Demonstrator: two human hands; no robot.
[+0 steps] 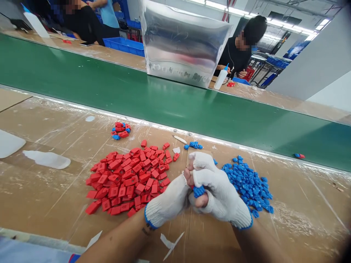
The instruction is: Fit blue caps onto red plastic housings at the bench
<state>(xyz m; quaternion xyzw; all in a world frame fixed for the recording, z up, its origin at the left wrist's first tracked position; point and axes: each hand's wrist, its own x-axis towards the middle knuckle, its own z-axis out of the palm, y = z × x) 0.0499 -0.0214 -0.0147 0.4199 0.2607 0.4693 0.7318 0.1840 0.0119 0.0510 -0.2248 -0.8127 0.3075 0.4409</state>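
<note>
Both hands wear white knitted gloves with bare fingertips and meet at the centre. My right hand (216,190) is closed around a small blue piece (199,191), with a bit of red showing beside it. My left hand (174,193) presses its fingers against the same spot; what its fingertips grip is hidden. To the left lies a large pile of red pieces (131,175). A pile of blue pieces (251,184) is right of my right hand. Several blue pieces (194,145) sit behind the hands.
A small red-and-blue cluster (121,130) lies at the back left. Behind runs a green belt (109,91) carrying a red-and-blue piece (299,156). A metal panel (183,44) stands beyond it, near a white bottle (221,77) and a seated person (237,54).
</note>
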